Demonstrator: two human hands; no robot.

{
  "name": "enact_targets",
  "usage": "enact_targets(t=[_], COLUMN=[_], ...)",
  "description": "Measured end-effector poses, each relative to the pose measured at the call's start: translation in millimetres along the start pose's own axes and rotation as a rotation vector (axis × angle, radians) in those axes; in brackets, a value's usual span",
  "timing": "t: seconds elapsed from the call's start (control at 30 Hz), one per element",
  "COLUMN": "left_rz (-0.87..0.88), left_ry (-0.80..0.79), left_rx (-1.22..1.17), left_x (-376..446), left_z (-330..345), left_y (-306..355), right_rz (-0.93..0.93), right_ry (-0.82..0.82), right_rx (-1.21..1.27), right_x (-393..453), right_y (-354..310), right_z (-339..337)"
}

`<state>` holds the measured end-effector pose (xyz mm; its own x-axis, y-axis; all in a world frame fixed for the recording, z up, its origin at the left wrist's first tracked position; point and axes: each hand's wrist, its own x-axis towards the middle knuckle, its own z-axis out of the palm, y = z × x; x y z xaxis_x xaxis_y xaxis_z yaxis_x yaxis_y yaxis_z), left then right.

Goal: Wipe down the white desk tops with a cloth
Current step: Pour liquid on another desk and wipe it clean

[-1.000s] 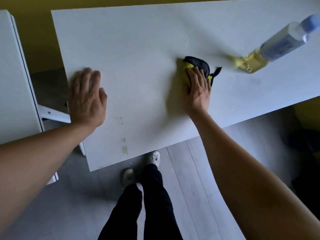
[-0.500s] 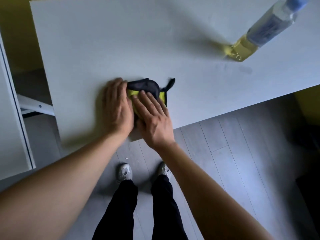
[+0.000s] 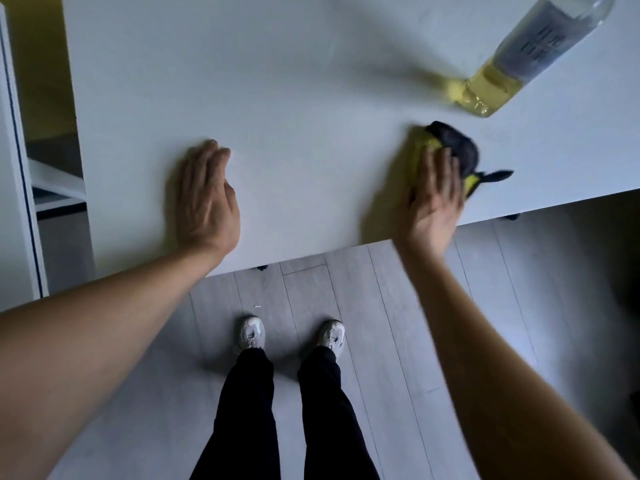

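Observation:
A white desk top (image 3: pixel 311 98) fills the upper part of the head view. My right hand (image 3: pixel 431 206) presses flat on a yellow and black cloth (image 3: pixel 453 148) near the desk's front edge, at the right. Most of the cloth's near half is hidden under my fingers, and a black corner sticks out to the right. My left hand (image 3: pixel 206 202) lies flat on the bare desk top, fingers together, well to the left of the cloth and holding nothing.
A clear bottle with yellow liquid (image 3: pixel 519 60) stands on the desk just beyond the cloth. A second white desk (image 3: pixel 17 168) sits at the far left, across a narrow gap. My legs and shoes (image 3: pixel 291 337) stand on grey floorboards below the desk edge.
My right hand has slid the cloth from beside my left hand far to the right, close under the bottle. My left hand has stayed flat on the desk.

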<state>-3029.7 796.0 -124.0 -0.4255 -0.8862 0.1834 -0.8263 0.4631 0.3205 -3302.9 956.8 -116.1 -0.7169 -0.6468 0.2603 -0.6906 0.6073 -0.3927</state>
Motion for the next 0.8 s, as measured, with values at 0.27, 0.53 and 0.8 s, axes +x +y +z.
enact_targets(t=[0.27,0.53,0.8], left_rz=[-0.035,-0.03,-0.047], left_ry=[0.017,0.004,0.035], left_rx=[-0.008,0.004,0.001], left_x=[1.3,1.1,-0.6], left_z=[3.8,1.5,4.1], left_y=[-7.2,-1.0,1.6], right_rz=[-0.52,-0.243,-0.297], right_ry=[-0.379,-0.167,-0.163], right_rx=[0.238,0.086,0.199], right_x=[-73.8,56.3,23.5], right_y=[-153.0,-22.0,-130.3], right_z=[31.9,35.2,72.3])
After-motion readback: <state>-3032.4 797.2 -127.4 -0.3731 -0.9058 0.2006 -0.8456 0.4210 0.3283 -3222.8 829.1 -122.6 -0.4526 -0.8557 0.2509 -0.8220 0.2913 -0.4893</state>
